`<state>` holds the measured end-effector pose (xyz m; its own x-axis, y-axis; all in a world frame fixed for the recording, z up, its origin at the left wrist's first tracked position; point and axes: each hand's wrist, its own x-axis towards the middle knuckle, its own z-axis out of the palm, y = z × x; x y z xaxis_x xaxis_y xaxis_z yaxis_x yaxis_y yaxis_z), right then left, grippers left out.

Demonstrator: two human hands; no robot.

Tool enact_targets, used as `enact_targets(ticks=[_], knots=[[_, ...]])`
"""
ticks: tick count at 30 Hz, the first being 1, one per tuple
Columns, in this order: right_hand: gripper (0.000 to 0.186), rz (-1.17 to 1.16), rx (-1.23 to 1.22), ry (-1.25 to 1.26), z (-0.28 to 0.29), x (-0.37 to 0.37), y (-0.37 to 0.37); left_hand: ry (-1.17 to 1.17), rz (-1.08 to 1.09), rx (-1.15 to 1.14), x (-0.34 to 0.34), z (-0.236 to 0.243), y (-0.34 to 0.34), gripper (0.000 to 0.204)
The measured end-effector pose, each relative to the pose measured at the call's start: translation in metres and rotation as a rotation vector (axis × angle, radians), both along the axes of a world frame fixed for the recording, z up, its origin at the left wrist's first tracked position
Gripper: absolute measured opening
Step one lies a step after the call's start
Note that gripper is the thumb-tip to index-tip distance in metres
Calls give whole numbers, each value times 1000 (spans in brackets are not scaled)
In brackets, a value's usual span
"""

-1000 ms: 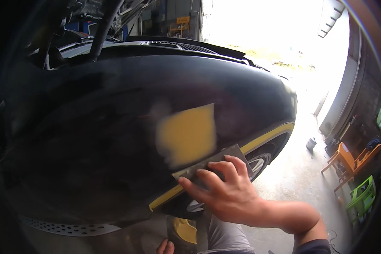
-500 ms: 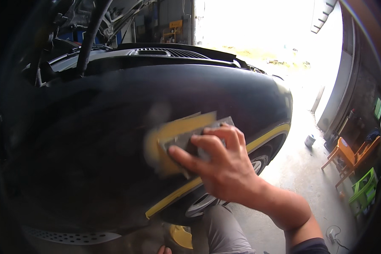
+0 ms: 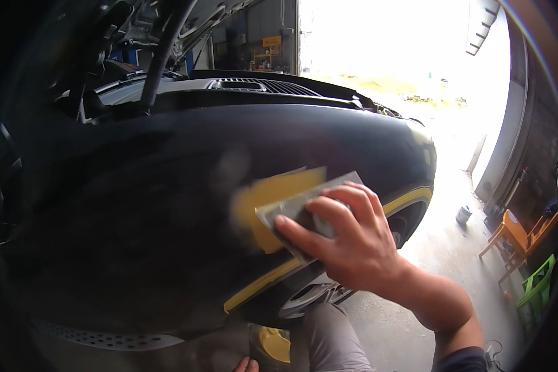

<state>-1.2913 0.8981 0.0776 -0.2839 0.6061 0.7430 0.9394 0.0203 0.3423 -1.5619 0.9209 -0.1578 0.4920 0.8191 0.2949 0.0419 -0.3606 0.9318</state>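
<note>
Head view: a flat grey spreader point(image 3: 292, 212) is gripped between the thumb and fingers of the right hand point(image 3: 359, 239) and is laid over the right part of a yellow patch point(image 3: 276, 193) on the dark car panel point(image 3: 136, 198). At the near edge, only fingertips of the left hand point(image 3: 247, 366) are seen, beside a dark board point(image 3: 262, 361) bearing yellow paste point(image 3: 275, 345); its grip cannot be told. An orange chair point(image 3: 511, 234) is noted at right.

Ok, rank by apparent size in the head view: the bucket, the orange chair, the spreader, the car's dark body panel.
1. Dark body panel
2. Grey spreader and orange chair: unsure; the spreader is nearer the camera and partly covered by the right hand
3. Bucket
</note>
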Motion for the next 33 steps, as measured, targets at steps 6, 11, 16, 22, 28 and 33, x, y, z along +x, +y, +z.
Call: enact_targets(ticks=[6,11,16,22,28,33], knots=[[63,-12,15,15,0,-3,30,5,21,-9,-3,1,-1,29],[60,-70,-16,108,-12,-11,38,31,20,-6,-5,0,0,29],[56,-62,-135,146,-25,-27,25,52,26,15,-5,-3,0,29],[59,-90,-336,118,-51,-32,-10,54,18,68,-6,-4,-2,29],[63,49,-120,193,-26,-23,-47,122,-2,332,-13,-6,-10,29],[46,785,185,1214,-36,-38,-60,-445,-184,-317,15,27,-11,25]])
